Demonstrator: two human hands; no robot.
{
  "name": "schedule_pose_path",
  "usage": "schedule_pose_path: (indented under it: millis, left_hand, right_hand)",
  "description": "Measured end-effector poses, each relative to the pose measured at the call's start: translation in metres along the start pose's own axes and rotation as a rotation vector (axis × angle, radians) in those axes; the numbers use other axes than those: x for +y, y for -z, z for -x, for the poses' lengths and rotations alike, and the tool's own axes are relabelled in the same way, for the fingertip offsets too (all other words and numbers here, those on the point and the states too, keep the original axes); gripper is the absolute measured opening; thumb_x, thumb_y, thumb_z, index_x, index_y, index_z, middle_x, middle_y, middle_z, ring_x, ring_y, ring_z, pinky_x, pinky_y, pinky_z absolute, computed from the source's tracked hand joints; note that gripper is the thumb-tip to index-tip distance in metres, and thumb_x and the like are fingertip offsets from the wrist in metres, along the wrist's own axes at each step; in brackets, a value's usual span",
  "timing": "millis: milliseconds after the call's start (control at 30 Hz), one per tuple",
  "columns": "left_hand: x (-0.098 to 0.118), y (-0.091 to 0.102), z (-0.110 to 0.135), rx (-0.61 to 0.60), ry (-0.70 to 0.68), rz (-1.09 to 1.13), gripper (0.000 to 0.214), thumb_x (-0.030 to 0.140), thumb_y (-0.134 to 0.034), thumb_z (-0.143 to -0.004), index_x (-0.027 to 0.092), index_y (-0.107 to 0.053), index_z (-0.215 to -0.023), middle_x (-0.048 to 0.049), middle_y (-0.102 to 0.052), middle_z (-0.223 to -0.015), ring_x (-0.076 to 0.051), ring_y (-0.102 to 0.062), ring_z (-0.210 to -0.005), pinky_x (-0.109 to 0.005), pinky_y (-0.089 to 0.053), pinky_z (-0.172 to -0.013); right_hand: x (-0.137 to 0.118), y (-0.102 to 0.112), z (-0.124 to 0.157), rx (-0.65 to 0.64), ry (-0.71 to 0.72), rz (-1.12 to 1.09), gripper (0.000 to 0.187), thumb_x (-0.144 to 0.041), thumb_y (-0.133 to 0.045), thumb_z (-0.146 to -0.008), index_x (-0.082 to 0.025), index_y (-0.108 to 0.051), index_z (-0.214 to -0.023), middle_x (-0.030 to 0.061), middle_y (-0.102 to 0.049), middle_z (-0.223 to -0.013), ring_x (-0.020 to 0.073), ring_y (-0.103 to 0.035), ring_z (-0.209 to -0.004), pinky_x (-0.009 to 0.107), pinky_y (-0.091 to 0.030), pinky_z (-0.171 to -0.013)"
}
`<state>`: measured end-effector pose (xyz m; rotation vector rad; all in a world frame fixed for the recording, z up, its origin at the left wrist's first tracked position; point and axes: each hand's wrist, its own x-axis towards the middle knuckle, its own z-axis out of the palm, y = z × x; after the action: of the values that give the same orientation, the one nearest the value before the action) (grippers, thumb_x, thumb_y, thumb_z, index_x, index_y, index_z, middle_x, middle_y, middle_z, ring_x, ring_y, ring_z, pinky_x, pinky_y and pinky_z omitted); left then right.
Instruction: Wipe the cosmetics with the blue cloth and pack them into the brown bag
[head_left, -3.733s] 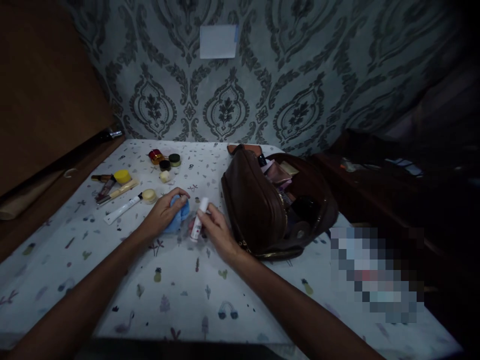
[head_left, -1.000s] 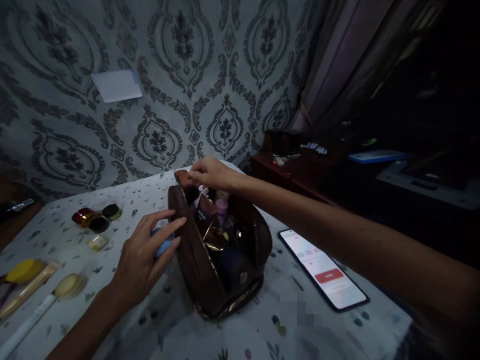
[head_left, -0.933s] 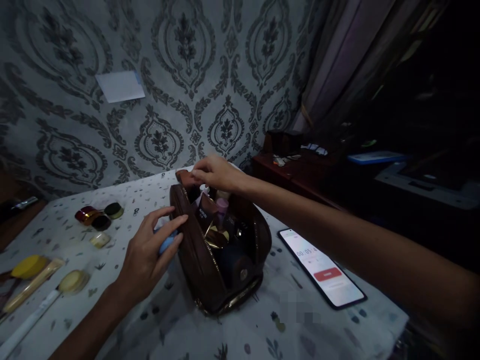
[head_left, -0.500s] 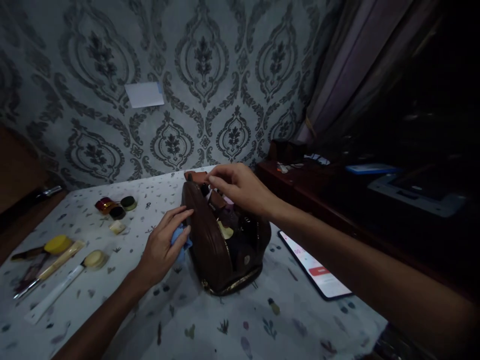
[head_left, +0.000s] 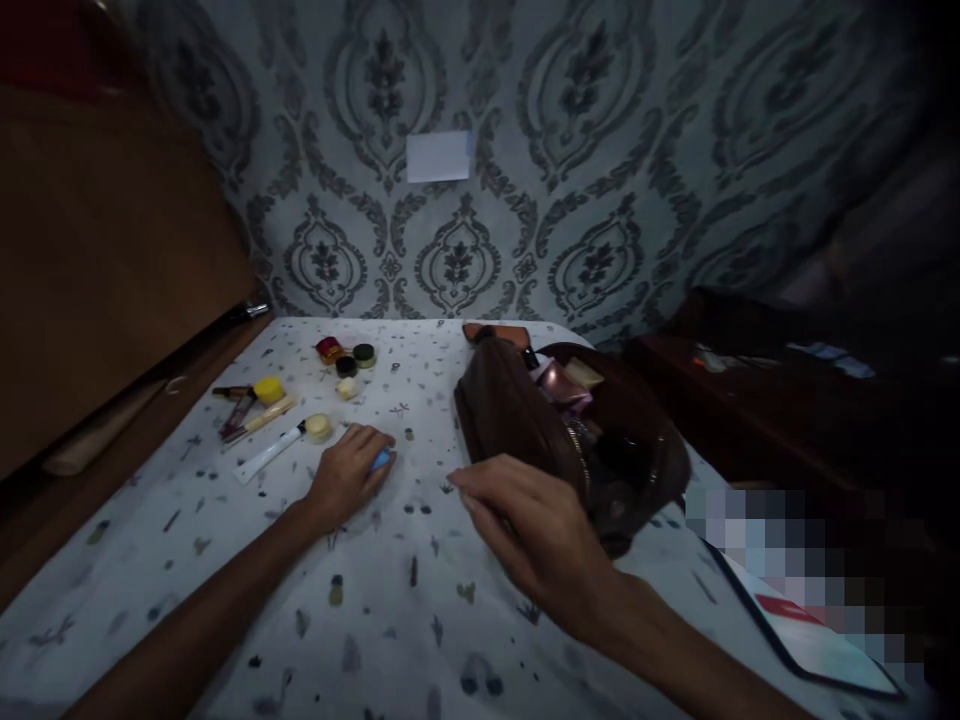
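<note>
On the patterned tablecloth, my left hand is closed around a small blue crumpled piece, perhaps cloth; most of it is hidden by the fingers. My right hand hovers in front of the brown bag, its fingertips pressed together, and whatever they may hold does not show. The brown leather bag stands unzipped on the right. A shiny pink item and a beige one stick out of its opening.
Left of my hands lie a white tube with a round cream end, brush-like sticks, a yellow round piece and small dark jars. An orange-brown item lies behind the bag. A lit phone is at right.
My right hand has come out of the bag's opening to its near left side. My left hand has left the bag's side, taking the blue piece leftward. The view has swung left.
</note>
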<state>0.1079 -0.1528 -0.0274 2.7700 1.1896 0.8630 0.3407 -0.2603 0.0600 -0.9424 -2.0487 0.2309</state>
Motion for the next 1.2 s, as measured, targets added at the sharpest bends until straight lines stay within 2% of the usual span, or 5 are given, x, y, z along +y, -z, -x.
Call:
schedule_pose_path:
  millis: [233,467,700,867,1200]
  left_hand:
    - [-0.034,0.027,0.001,0.114,0.268,-0.204,0.028,0.026,-0.043,-0.099,0.017,-0.064,-0.116,-0.0102,-0.068,-0.110,-0.026,-0.058,-0.108,-0.035,-0.051,-0.082]
    - [-0.058,0.036,0.004,-0.123,0.497,-0.313,0.032,0.024,-0.044,-0.097,0.019,-0.065,-0.121,-0.0105,-0.069,-0.121,-0.027,-0.059,-0.116,-0.037,-0.052,-0.088]
    - [-0.057,0.050,-0.043,-0.253,0.494,-0.476,0.036,0.026,-0.038,-0.097,0.012,-0.063,-0.120,-0.0163,-0.066,-0.125,-0.031,-0.055,-0.120,-0.042,-0.051,-0.091]
    - [-0.071,0.034,-0.076,-0.361,0.542,-0.467,0.036,0.031,-0.046,-0.095,0.007,-0.065,-0.113,-0.0228,-0.068,-0.119,-0.034,-0.059,-0.116,-0.043,-0.052,-0.088]
    - [-0.051,0.030,-0.072,-0.456,0.350,-0.381,0.034,0.027,-0.052,-0.094,0.015,-0.051,-0.126,-0.0174,-0.065,-0.124,-0.033,-0.061,-0.117,-0.041,-0.050,-0.088]
  right_hand:
    - [0.001,-0.087,-0.009,-0.197,-0.116,-0.161,0.022,-0.015,-0.047,-0.095,-0.017,-0.069,-0.100,0.0087,-0.071,-0.089,0.0195,-0.067,-0.083,0.032,-0.053,-0.074]
    - [0.038,-0.138,0.000,-0.109,-0.523,-0.423,0.022,-0.027,-0.053,-0.090,-0.016,-0.072,-0.091,0.0036,-0.071,-0.076,0.0147,-0.062,-0.067,0.024,-0.046,-0.062]
    - [0.044,-0.143,0.006,-0.093,-0.592,-0.517,0.024,-0.032,-0.054,-0.089,-0.016,-0.073,-0.094,0.0036,-0.070,-0.076,0.0155,-0.063,-0.069,0.026,-0.048,-0.066]
    - [0.042,-0.140,0.005,-0.100,-0.590,-0.508,0.025,-0.031,-0.054,-0.089,-0.016,-0.072,-0.094,0.0039,-0.070,-0.076,0.0157,-0.063,-0.069,0.026,-0.048,-0.066]
    - [0.044,-0.141,0.006,-0.042,-0.639,-0.557,0.021,-0.029,-0.054,-0.088,-0.016,-0.071,-0.093,0.0019,-0.066,-0.076,0.0117,-0.056,-0.061,0.023,-0.044,-0.057]
